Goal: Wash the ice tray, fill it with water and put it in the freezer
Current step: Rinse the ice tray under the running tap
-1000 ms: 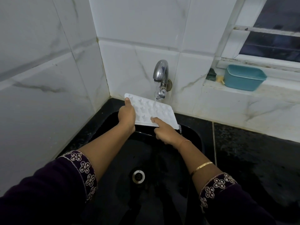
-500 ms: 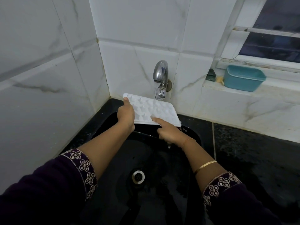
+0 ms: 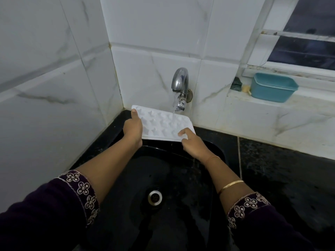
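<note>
A white ice tray [image 3: 161, 124] with star-shaped moulds is held over the back of the black sink [image 3: 215, 151], under the metal tap [image 3: 180, 84]. Water runs from the tap onto the tray's far right part. My left hand [image 3: 133, 127] grips the tray's left end, thumb on top. My right hand [image 3: 190, 142] pinches the tray's near right corner, thumb on its upper face. The tray tilts slightly toward me.
The sink drain [image 3: 155, 196] lies below my arms. A teal plastic tub [image 3: 273, 87] stands on the window ledge at right, with a dark scrubber [image 3: 236, 84] beside it. Black wet countertop [image 3: 281, 174] extends right. White tiled walls close in on the left and behind.
My right hand slid along the tray's near edge from its middle to the right corner. The tray shifted slightly; the water now lands on its far right part.
</note>
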`<action>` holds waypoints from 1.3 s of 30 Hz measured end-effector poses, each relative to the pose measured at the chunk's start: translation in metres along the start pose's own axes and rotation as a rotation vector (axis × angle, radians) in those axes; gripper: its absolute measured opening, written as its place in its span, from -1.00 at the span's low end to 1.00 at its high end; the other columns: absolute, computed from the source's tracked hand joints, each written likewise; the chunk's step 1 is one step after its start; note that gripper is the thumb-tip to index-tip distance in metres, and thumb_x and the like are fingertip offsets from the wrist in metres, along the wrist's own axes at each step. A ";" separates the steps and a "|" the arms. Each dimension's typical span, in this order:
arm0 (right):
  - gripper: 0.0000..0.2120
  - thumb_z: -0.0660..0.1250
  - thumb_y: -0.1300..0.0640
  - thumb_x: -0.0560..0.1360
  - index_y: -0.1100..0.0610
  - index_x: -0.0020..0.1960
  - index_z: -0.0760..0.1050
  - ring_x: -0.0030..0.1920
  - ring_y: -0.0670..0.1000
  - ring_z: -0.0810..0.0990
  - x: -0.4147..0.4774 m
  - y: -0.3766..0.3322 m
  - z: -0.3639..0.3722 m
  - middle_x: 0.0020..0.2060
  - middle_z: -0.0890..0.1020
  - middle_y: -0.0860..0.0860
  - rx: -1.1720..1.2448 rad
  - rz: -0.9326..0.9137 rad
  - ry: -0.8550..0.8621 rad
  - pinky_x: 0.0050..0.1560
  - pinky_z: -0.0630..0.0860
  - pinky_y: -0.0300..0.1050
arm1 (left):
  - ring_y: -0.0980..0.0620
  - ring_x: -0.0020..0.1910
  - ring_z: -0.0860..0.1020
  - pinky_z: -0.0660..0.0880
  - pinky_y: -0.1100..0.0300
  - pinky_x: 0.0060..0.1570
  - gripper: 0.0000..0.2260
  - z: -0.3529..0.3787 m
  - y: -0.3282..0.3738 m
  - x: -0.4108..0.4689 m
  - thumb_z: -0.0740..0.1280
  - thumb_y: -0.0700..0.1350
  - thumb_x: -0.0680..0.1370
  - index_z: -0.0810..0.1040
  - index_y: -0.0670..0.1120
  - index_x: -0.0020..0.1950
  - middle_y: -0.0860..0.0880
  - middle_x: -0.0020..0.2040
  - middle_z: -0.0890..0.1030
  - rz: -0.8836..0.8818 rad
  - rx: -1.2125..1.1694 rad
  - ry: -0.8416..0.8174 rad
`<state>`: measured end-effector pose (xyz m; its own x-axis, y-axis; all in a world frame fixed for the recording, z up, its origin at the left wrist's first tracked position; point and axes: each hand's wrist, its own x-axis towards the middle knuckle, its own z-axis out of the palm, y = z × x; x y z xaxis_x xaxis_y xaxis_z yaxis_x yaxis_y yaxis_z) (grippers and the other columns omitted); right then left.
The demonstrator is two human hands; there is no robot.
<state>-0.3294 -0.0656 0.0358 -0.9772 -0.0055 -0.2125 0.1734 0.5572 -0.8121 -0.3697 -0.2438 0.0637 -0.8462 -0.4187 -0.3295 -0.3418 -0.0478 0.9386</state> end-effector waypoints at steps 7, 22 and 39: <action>-0.56 0.06 0.31 0.52 0.01 0.33 0.34 -0.10 -0.04 0.45 0.000 -0.008 0.017 0.17 0.47 -0.01 0.007 -0.040 -0.141 -0.26 0.35 -0.41 | -0.06 0.11 0.52 0.47 0.00 0.22 -0.46 -0.010 0.005 0.001 0.06 0.23 0.59 0.44 -0.17 0.30 -0.05 0.18 0.53 0.015 -0.038 0.000; -0.54 0.06 0.26 0.50 -0.04 0.34 0.32 0.10 0.00 0.46 -0.001 -0.004 0.012 0.35 0.40 -0.05 -0.146 -0.062 -0.115 0.06 0.36 -0.21 | -0.09 0.16 0.51 0.46 0.02 0.23 -0.46 -0.010 0.000 0.001 0.05 0.22 0.60 0.42 -0.18 0.33 -0.07 0.24 0.51 -0.019 -0.022 0.015; -0.58 0.03 0.31 0.50 -0.08 0.22 0.35 -0.32 -0.14 0.40 -0.005 -0.006 0.012 0.01 0.52 -0.11 -0.011 -0.005 -0.157 -0.38 0.33 -0.40 | -0.10 0.20 0.50 0.44 0.01 0.25 -0.44 -0.012 0.001 0.006 0.04 0.22 0.60 0.40 -0.18 0.36 -0.09 0.26 0.49 -0.006 -0.016 0.017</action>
<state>-0.3242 -0.0786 0.0356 -0.9466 -0.1371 -0.2918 0.1668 0.5662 -0.8072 -0.3703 -0.2569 0.0641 -0.8371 -0.4333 -0.3339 -0.3403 -0.0654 0.9380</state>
